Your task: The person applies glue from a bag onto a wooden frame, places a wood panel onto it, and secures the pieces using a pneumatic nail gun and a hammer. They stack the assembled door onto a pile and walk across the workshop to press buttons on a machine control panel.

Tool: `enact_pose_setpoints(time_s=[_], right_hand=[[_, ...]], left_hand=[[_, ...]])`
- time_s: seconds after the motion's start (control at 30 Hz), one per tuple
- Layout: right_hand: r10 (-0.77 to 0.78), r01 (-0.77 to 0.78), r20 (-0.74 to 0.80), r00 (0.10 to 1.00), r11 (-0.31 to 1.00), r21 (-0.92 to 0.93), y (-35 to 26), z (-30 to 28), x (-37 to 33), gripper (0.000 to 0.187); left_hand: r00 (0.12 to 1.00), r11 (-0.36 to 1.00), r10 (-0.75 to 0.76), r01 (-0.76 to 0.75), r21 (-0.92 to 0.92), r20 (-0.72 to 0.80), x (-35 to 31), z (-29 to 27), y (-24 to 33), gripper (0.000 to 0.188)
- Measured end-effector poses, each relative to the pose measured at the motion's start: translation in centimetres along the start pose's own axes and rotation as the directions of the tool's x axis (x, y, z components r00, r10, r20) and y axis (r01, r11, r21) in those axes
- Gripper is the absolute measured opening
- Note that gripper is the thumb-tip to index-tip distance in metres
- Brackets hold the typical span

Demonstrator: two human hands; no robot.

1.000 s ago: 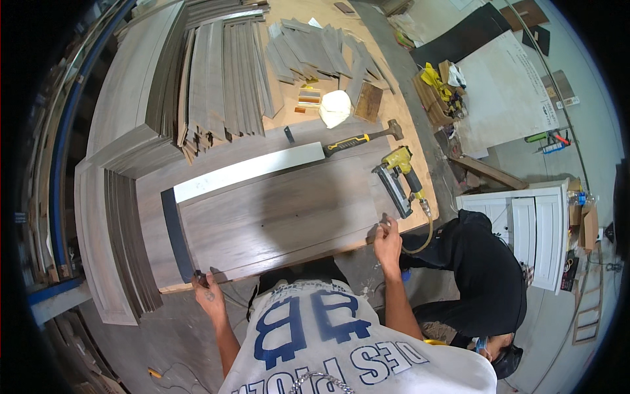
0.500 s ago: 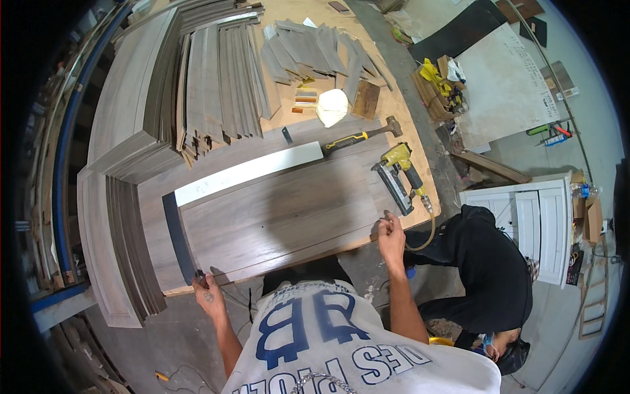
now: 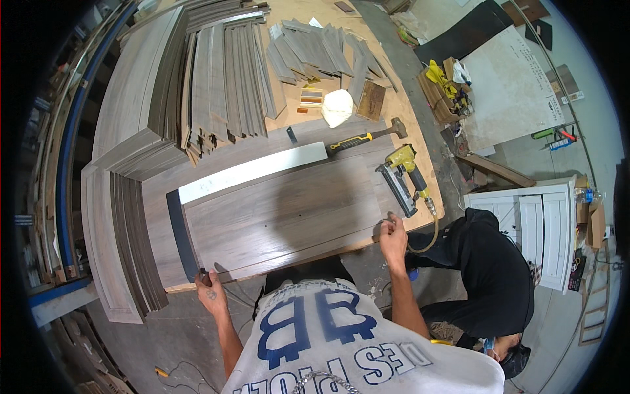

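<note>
A wood-grained cabinet door panel (image 3: 262, 230) with a framed border lies flat on the bench in front of me. My left hand (image 3: 211, 293) is closed at its near left corner, beside the near end of a dark strip (image 3: 179, 230) lying across the left border. At the near right corner my right hand (image 3: 394, 241) has its fingers curled against the panel edge; the fingertips' contact is partly hidden. A white strip (image 3: 252, 173) runs along the far border. Past its right end lies a hammer (image 3: 357, 140), and a yellow-green nail gun (image 3: 402, 177) rests at the right.
Stacked door panels (image 3: 115, 236) stand at the left, with bundled wood strips (image 3: 230, 85) behind. Loose short pieces (image 3: 308, 52) and a white lump (image 3: 337, 108) lie farther back. An air hose (image 3: 430, 244) hangs off the right edge. A person in black (image 3: 495, 269) bends down nearby at right.
The whole view has shifted slightly. Both hands stay at the same corners of the panel, and the strips, hammer and nail gun keep their places on the bench.
</note>
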State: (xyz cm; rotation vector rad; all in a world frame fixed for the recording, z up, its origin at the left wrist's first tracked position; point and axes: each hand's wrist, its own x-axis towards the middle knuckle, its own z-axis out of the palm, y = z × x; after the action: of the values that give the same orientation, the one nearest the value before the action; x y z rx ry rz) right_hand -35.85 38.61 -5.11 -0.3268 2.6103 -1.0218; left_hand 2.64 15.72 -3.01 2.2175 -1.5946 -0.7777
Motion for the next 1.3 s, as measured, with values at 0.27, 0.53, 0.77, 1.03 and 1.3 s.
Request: enact_pose_setpoints(time_s=[0.27,0.53,0.77,1.03,1.3], right_hand=[[-0.015,0.014,-0.026,1.000,1.000,-0.028,-0.9,0.3,0.1,0.039],[-0.046,0.039,-0.051,0.998,0.991,-0.129,-1.5,1.0,0.4,0.041],[-0.024,0.021,-0.036,0.999,0.996,-0.082,-1.1,0.9,0.6,0.044],[-0.028,0.023,-0.032,0.999,0.989,-0.144,-1.8,0.9,0.3,0.046],[-0.058,0.057,-0.003,0.998,0.984,-0.170,-2.7,1.7,2.0,0.047]], left_hand=[[1.000,1.000,-0.003,0.003,-0.008,-0.015,0.1,-0.1,0.4,0.060],[1.000,1.000,-0.009,0.009,0.006,-0.006,0.6,0.2,-0.6,0.060],[0.998,0.999,-0.033,0.033,0.001,-0.045,-0.1,0.0,0.6,0.060],[0.999,0.999,-0.042,0.042,0.009,-0.033,0.0,-0.1,1.0,0.062],[0.999,1.000,0.013,-0.013,-0.006,-0.049,2.6,0.3,1.2,0.060]])
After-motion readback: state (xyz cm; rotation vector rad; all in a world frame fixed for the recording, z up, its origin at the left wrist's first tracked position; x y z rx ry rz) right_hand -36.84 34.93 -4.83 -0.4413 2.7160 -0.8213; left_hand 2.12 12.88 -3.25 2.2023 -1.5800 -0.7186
